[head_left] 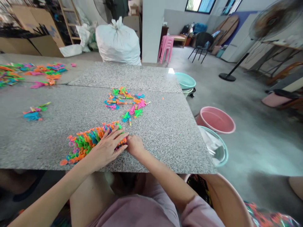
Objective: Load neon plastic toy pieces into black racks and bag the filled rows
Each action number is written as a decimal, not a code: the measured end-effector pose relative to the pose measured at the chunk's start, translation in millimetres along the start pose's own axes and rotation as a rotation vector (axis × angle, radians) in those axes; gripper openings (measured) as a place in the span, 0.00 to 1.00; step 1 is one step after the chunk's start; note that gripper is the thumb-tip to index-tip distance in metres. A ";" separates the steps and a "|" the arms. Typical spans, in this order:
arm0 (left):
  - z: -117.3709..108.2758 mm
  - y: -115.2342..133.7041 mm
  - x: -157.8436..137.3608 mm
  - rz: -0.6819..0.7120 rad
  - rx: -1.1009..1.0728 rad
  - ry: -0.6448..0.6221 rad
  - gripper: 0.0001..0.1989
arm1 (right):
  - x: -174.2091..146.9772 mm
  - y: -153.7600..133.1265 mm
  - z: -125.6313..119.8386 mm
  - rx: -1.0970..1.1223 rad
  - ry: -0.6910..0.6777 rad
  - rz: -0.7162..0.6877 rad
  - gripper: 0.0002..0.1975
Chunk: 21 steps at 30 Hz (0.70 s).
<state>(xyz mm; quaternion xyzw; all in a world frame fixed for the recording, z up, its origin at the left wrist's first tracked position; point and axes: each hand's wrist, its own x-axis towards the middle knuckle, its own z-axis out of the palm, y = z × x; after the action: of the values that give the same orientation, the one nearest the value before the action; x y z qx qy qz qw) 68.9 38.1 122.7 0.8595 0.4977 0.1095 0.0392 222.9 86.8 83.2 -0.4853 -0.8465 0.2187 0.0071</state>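
A long, tightly packed row of small plastic toys (pixel 87 142) in orange, green, pink and blue lies near the table's front edge. Across its right part rests my left hand (pixel 106 149), fingers stretched out and spread over the toys, thumb on the near side. Against the right end of the row, my right hand (pixel 134 145) is closed, its fingers curled inward; whatever it holds is hidden. Just beyond the hands lies a loose cluster of similar toys (pixel 132 108), some with thin striped sticks.
The speckled grey table (pixel 165 132) also carries a small toy group (pixel 33 115) at left and a larger pile (pixel 54 69) at far left. A tied white sack (pixel 118 42) stands behind. Right of the table are a pink basin (pixel 216 119) and a turquoise-rimmed tub (pixel 223 154).
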 end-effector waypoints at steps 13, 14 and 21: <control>3.8 -17.7 -22.5 0.035 0.028 0.079 0.17 | 48.0 60.6 -42.5 0.002 0.064 -0.199 0.18; 2.6 -15.2 -26.6 0.053 0.017 0.075 0.18 | 61.6 72.1 -51.1 -0.102 0.181 -0.117 0.20; -7.0 -0.6 -30.6 0.088 0.075 0.040 0.16 | 153.2 99.7 -65.5 -0.657 0.172 -0.414 0.18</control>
<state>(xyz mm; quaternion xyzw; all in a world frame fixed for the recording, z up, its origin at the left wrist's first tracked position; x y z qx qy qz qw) 52.1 11.7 124.8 0.8790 0.4639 0.1097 -0.0079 238.1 280.2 74.2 -0.2974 -0.9476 -0.1113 -0.0340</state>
